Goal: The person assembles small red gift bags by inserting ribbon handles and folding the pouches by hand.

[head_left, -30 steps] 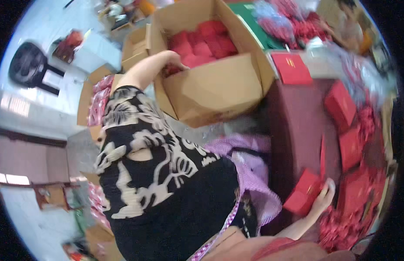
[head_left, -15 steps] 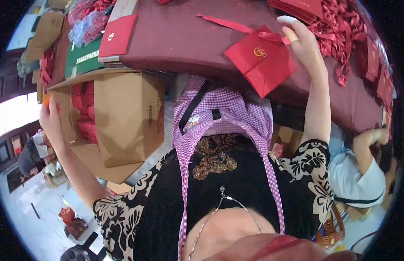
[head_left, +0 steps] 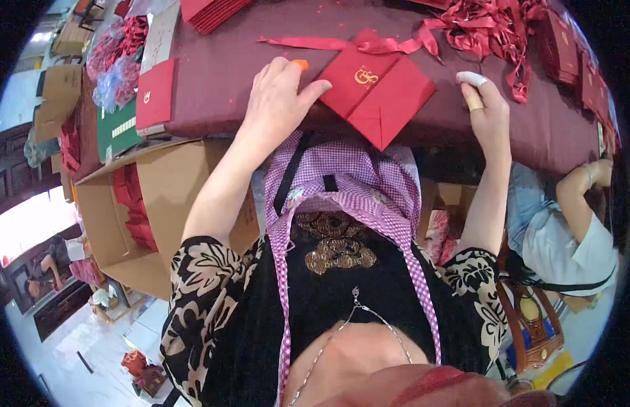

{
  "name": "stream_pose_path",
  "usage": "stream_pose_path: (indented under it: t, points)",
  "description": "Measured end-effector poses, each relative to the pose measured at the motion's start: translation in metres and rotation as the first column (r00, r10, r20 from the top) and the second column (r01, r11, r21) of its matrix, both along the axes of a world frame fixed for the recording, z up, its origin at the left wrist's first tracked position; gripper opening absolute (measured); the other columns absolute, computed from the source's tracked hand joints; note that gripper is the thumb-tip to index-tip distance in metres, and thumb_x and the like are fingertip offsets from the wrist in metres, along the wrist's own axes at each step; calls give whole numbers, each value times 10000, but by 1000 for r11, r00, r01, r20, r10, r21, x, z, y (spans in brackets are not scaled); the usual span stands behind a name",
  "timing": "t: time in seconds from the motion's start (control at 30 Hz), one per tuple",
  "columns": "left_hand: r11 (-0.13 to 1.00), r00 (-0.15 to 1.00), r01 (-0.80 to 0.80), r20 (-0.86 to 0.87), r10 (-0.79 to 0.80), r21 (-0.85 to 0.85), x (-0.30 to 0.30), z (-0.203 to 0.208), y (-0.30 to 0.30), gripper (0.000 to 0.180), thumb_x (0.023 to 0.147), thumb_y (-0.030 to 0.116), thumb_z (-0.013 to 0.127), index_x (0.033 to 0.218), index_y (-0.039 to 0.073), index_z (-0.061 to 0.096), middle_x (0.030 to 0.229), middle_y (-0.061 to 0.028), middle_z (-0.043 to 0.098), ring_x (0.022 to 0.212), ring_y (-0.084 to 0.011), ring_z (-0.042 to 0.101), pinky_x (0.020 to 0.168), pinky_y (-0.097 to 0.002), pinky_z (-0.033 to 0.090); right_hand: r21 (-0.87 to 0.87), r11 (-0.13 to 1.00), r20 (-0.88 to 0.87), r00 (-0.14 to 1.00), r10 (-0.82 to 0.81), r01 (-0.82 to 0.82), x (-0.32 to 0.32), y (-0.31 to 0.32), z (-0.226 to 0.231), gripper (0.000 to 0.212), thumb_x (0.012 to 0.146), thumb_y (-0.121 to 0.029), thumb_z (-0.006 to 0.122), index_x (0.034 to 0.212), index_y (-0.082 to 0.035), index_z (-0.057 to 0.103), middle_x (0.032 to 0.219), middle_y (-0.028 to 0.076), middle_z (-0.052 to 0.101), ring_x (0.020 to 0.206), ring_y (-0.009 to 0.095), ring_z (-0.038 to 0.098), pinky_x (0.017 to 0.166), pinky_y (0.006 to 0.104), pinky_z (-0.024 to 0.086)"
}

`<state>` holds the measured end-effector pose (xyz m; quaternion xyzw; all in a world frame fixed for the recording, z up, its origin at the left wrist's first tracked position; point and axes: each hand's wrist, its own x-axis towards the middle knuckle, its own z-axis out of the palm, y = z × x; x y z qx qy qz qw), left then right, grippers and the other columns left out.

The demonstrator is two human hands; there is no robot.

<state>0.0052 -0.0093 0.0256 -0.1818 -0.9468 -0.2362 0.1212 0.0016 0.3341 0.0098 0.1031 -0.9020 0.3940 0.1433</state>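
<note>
A red paper gift bag (head_left: 396,85) with a gold emblem lies slantwise on the maroon-covered table, its lower corner by the front edge. Red ribbon (head_left: 308,43) runs across its upper corner, with loose ends to both sides. Just left of the bag is my left hand (head_left: 277,95), thumb stretched toward it and apart from the fingers, with an orange cover on one fingertip. No object shows in that hand. My right hand (head_left: 488,112) hovers to the right of the bag, apart from it, fingers bent but not closed. It wears a white fingertip cover and a yellowish thumb band.
Tangled red ribbons (head_left: 488,34) and stacked red bags (head_left: 556,51) lie at the table's right; another stack (head_left: 210,13) is at the back. A large cardboard box (head_left: 172,197) with red packs stands at left. A co-worker (head_left: 566,230) sits at right.
My left hand has come from beyond the box to the bag's left side. My right hand has let go of the ribbon and moved lower. The bag has shifted left and lies flatter.
</note>
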Motion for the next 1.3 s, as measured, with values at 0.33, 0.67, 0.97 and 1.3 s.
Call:
stream_pose_path:
  t: [0.33,0.67,0.97,1.3]
  points:
    - [995,987,-92,135,87,37,-7,-18,20,290,723,231,761,834,31,582,853,-153,595,850,-350,566,769,-452,440,480,865,-265,915,304,-149,-66,-46,-7,261,835,-97,613,1097,-93,615,1156,78,603,1088,289,537,920,422,418]
    - [964,979,-158,165,123,216,-15,-8,-3,239,744,188,734,860,15,617,713,-96,595,644,-202,570,628,-336,478,288,922,-245,911,332,-259,-79,-58,12,151,845,-113,613,990,-71,613,923,99,639,862,309,612,735,386,466]
    - [916,936,-250,319,146,314,-30,-3,-13,183,780,140,713,878,-9,672,615,6,559,586,-62,483,535,-253,405,-893,446,252,756,603,-58,-56,-72,43,359,930,-82,566,1281,-17,535,1031,57,642,850,105,593,715,218,474]
    - [890,951,-292,202,233,351,-34,2,-28,212,768,161,720,859,-25,673,706,-79,650,662,-125,596,618,-283,480,-653,720,56,934,352,-233,-30,-101,32,195,859,48,615,1046,18,662,1082,107,652,985,148,625,889,257,488]
